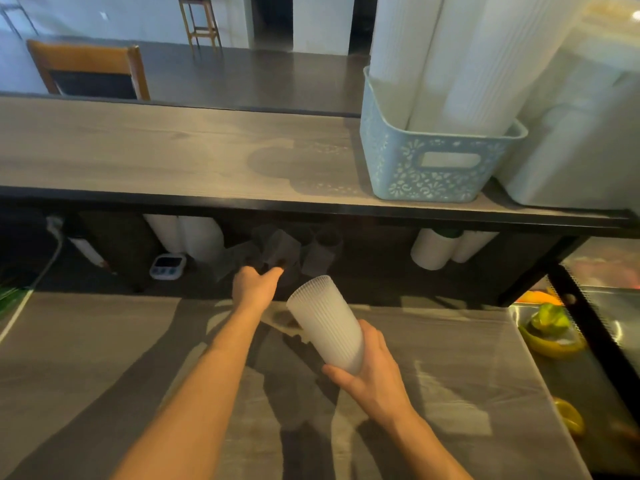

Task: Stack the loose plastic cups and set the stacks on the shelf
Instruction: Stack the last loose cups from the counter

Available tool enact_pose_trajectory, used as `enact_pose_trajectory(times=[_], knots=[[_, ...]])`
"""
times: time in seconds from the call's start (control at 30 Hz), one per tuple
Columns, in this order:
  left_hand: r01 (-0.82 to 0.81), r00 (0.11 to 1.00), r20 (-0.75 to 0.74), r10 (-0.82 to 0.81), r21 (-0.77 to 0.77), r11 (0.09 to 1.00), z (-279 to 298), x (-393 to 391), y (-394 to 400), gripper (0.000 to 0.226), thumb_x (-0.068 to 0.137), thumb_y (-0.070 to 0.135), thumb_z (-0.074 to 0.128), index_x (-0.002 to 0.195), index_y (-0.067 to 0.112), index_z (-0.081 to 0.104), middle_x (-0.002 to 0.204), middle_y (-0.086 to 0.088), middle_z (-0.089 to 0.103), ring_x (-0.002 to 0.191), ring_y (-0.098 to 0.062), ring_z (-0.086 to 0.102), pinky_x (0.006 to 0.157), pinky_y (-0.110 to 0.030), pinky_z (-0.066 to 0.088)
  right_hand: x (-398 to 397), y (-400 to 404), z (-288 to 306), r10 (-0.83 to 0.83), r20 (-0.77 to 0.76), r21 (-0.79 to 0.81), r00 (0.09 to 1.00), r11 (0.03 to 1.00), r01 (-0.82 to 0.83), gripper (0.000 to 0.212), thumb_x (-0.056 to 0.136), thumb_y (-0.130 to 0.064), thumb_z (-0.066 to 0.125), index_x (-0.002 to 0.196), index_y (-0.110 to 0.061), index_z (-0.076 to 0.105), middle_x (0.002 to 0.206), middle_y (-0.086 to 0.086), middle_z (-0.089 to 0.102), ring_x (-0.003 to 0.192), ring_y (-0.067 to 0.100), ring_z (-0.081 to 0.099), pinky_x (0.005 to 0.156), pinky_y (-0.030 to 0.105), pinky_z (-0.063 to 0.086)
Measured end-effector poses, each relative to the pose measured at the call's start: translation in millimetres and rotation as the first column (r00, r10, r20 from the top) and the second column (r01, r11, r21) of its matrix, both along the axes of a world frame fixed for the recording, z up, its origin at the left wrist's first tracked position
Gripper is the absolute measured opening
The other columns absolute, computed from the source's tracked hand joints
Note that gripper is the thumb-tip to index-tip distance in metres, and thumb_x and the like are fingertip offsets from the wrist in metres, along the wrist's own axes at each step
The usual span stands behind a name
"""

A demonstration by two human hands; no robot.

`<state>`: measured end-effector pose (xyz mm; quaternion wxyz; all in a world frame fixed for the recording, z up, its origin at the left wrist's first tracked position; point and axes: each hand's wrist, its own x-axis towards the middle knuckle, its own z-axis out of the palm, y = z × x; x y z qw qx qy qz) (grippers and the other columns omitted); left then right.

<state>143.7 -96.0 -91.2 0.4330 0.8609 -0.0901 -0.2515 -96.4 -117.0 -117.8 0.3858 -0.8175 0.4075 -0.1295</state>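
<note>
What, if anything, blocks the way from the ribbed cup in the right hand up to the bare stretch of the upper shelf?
Nothing visible does. The right hand holds the white ribbed plastic cup below the grey wooden shelf, whose surface left of the pale blue perforated basket is bare. Only the shelf's dark front edge must be cleared.

Just one head-worn wide-angle view here, looking forward and down over the grey wood-grain counter (104,358), close in, facing the dark-edged grey shelf (173,150); the edges bend, probably from lens distortion.
</note>
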Motion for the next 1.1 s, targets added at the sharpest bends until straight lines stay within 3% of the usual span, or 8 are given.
enact_pose_trajectory(times=[0.17, 0.3, 0.43, 0.63, 0.73, 0.9, 1.0, 1.1], knots=[[-0.039, 0.986, -0.165, 0.037, -0.006, 0.999, -11.6, 18.5, -32.1, 0.075, 0.085, 0.05, 0.069, 0.138, 0.002, 0.048, 0.139, -0.017, 0.053, 0.128, -0.033, 0.051, 0.102, -0.036, 0.042, 7.4, -12.1, -3.9, -0.028, -0.006, 0.017, 1.0, 0.999, 0.028, 0.093, 0.066, -0.06, 0.072, 0.141, -0.032, 0.027, 0.125, -0.014, 0.037, 0.114, 0.01, 0.045, 0.094, 0.031, 0.043], [0.009, 1.0, 0.013, -0.01, 0.023, 1.0, -20.9, 29.4, -47.9, 0.09, 0.079, 0.062, 0.067, 0.146, 0.009, 0.038, 0.148, -0.017, 0.044, 0.136, -0.034, 0.041, 0.111, -0.039, 0.031, 12.2, -19.6, -4.4, -0.035, -0.012, 0.038, 0.999, 0.999, 0.036, 0.09, 0.062, -0.065, 0.068, 0.137, -0.034, 0.028, 0.122, -0.015, 0.036, 0.111, 0.009, 0.045, 0.088, 0.027, 0.042], [-0.042, 0.999, 0.018, 0.041, 0.056, 0.998, -30.0, 32.2, -56.6, 0.104, 0.069, 0.074, 0.066, 0.147, 0.012, 0.036, 0.146, -0.016, 0.046, 0.134, -0.036, 0.043, 0.109, -0.045, 0.036, 13.4, -24.3, -5.7, -0.05, -0.021, 0.044, 0.999, 0.998, 0.051, 0.086, 0.066, -0.057, 0.073, 0.136, -0.035, 0.029, 0.121, -0.017, 0.036, 0.112, 0.009, 0.044, 0.092, 0.031, 0.044], [-0.017, 0.992, 0.122, 0.017, 0.001, 1.0, -31.3, 32.5, -60.3, 0.081, 0.08, 0.058, 0.068, 0.14, 0.008, 0.047, 0.142, -0.017, 0.051, 0.131, -0.034, 0.047, 0.106, -0.039, 0.037, 12.6, -29.5, -8.3, -0.07, -0.026, 0.068, 0.997, 0.995, 0.072, 0.089, 0.064, -0.06, 0.071, 0.137, -0.034, 0.028, 0.127, -0.011, 0.041, 0.113, 0.01, 0.045, 0.093, 0.035, 0.046], [0.009, 0.991, 0.134, 0.013, -0.164, 0.986, -23.3, 24.4, -48.9, 0.071, 0.084, 0.042, 0.072, 0.141, 0.008, 0.047, 0.144, -0.013, 0.05, 0.133, -0.028, 0.045, 0.103, -0.027, 0.033, 10.8, -30.3, -9.2, -0.071, -0.035, 0.071, 0.997, 0.995, 0.073, 0.09, 0.061, -0.062, 0.068, 0.137, -0.033, 0.029, 0.127, -0.009, 0.042, 0.113, 0.012, 0.046, 0.092, 0.035, 0.047], [-0.155, 0.986, -0.112, 0.122, -0.36, 0.92, -10.5, 0.0, -3.5, 0.056, 0.081, 0.037, 0.068, 0.126, 0.007, 0.054, 0.125, -0.011, 0.058, 0.11, -0.025, 0.056, 0.094, -0.034, 0.042, 8.8, -30.9, -12.7, -0.041, -0.061, 0.049, 0.997, 0.998, 0.044, 0.09, 0.06, -0.063, 0.067, 0.137, -0.034, 0.029, 0.129, -0.008, 0.043, 0.114, 0.015, 0.048, 0.094, 0.039, 0.047], [-0.099, 0.961, -0.271, -0.048, -0.502, 0.859, -3.0, -3.9, 20.5, 0.052, 0.062, 0.05, 0.073, 0.099, 0.017, 0.059, 0.112, -0.007, 0.066, 0.096, -0.017, 0.062, 0.09, -0.037, 0.048, 9.4, -30.2, -13.1, -0.013, -0.08, 0.026, 0.997, 1.0, 0.015, 0.089, 0.062, -0.06, 0.069, 0.136, -0.034, 0.029, 0.127, -0.008, 0.043, 0.112, 0.015, 0.048, 0.094, 0.039, 0.047], [0.081, 0.957, -0.187, -0.22, -0.558, 0.826, 3.4, -11.3, 36.2, 0.043, 0.064, 0.052, 0.073, 0.094, 0.022, 0.067, 0.098, 0.001, 0.071, 0.096, -0.016, 0.065, 0.089, -0.036, 0.048, 10.9, -27.5, -12.3, 0.021, -0.098, -0.002, 0.995, 1.0, -0.022, 0.087, 0.065, -0.057, 0.073, 0.136, -0.035, 0.027, 0.127, -0.009, 0.041, 0.111, 0.015, 0.048, 0.093, 0.039, 0.048]])
